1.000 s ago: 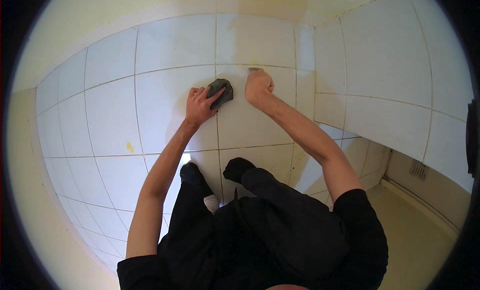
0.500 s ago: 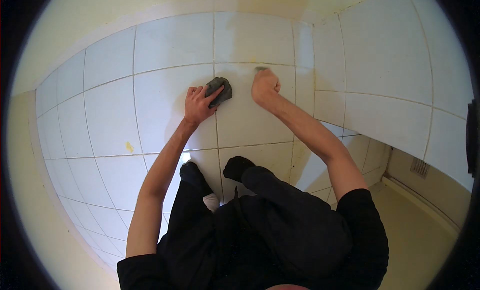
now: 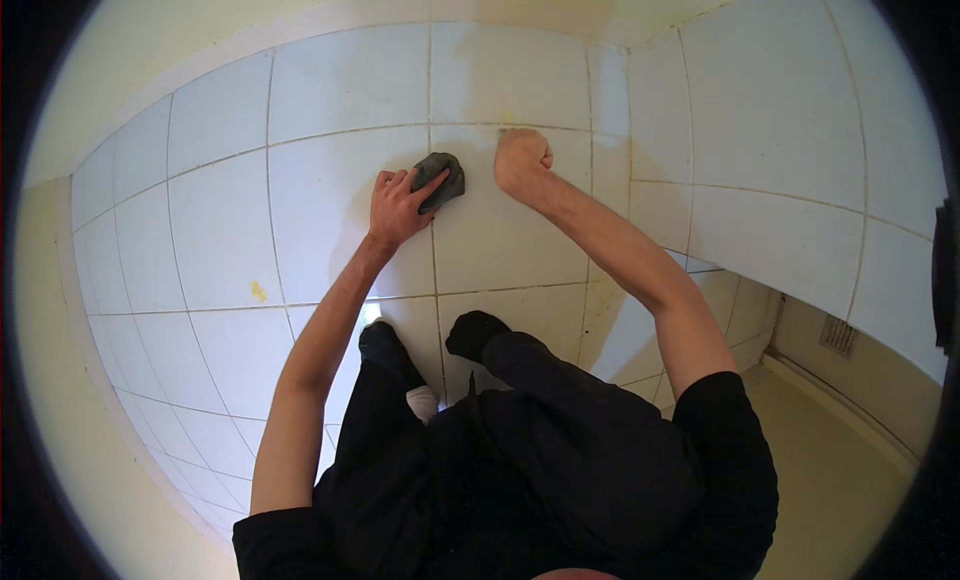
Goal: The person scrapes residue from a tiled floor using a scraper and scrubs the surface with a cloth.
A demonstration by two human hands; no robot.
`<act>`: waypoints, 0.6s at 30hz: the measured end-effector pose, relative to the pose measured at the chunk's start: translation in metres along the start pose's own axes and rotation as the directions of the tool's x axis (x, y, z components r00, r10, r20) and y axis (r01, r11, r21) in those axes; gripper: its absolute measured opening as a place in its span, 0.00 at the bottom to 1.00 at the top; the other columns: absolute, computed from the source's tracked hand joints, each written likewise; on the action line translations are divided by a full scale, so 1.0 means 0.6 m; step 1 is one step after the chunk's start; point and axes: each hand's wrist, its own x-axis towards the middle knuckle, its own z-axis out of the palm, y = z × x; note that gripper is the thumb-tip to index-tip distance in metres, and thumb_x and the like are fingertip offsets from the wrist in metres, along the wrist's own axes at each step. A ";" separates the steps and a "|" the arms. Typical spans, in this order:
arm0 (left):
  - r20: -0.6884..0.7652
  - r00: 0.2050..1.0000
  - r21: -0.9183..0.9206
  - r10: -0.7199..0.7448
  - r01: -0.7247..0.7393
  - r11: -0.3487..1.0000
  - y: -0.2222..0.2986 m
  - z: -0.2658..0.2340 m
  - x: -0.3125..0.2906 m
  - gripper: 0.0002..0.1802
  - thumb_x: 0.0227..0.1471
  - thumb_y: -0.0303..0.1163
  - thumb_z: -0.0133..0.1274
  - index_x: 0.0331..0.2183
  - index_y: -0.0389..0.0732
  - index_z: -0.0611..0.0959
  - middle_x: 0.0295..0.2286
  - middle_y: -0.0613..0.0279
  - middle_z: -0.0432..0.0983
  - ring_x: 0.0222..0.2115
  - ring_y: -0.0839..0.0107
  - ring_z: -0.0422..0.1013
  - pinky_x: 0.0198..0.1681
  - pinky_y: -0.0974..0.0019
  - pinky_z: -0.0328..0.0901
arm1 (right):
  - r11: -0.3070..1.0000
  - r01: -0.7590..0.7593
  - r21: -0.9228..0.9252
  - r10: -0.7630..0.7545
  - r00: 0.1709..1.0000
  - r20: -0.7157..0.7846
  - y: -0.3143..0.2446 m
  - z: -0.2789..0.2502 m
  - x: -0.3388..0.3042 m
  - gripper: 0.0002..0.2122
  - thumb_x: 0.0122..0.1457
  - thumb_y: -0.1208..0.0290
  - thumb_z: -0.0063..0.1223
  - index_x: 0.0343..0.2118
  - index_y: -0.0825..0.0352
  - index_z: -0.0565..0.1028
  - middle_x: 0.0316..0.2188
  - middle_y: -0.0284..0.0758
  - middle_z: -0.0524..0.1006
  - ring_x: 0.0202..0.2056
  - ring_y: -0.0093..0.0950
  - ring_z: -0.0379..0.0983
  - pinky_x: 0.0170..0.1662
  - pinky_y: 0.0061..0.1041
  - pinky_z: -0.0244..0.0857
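Observation:
My left hand [image 3: 398,210] presses a crumpled dark grey cloth [image 3: 441,180] against the white tiles [image 3: 350,220], its fingers curled over the cloth's left side. To the right, my right hand [image 3: 523,162] is closed in a fist close to a grout line. A sliver of a small grey flat-edged tool [image 3: 503,133] pokes out past its knuckles; the fist hides the rest, so its kind is unclear. Just beyond that edge lies a faint yellow stain [image 3: 508,118] on the tile.
Another yellow stain [image 3: 258,292] marks a tile at the left. My feet in dark socks [image 3: 478,334] are below my hands. On the right rises a tiled ledge [image 3: 775,90], with a small vent grille [image 3: 838,336] below it.
My right fist has shifted slightly left and turned, so less of the grey tool shows. My left hand and the cloth have stayed nearly in place.

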 end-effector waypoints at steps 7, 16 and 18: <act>-0.004 1.000 -0.005 0.000 0.000 1.000 0.001 0.002 -0.001 0.42 0.29 0.34 0.70 0.53 0.62 0.80 0.36 0.63 0.77 0.33 0.67 0.70 0.40 0.60 0.60 | 0.991 -0.003 0.137 0.003 1.000 -0.002 -0.017 0.014 0.007 0.12 0.29 0.81 0.63 0.17 0.54 0.75 0.15 0.21 0.69 0.16 0.18 0.62 0.11 0.23 0.47; 0.080 0.996 -0.006 -0.032 0.033 0.999 0.002 0.000 0.000 0.43 0.31 0.35 0.70 0.55 0.62 0.79 0.42 0.66 0.77 0.37 0.67 0.71 0.44 0.60 0.61 | 0.994 -0.094 -0.054 0.100 0.987 0.122 -0.012 -0.010 0.034 0.11 0.29 0.80 0.64 0.16 0.58 0.74 0.15 0.22 0.70 0.16 0.20 0.62 0.11 0.24 0.49; 0.045 0.999 -0.003 -0.025 0.025 1.000 0.000 0.001 -0.005 0.42 0.30 0.35 0.70 0.54 0.62 0.80 0.39 0.65 0.76 0.35 0.67 0.71 0.42 0.60 0.61 | 0.999 -0.029 -0.029 0.031 0.997 0.074 -0.012 -0.010 0.013 0.09 0.31 0.81 0.64 0.17 0.62 0.76 0.16 0.25 0.73 0.17 0.21 0.67 0.10 0.26 0.53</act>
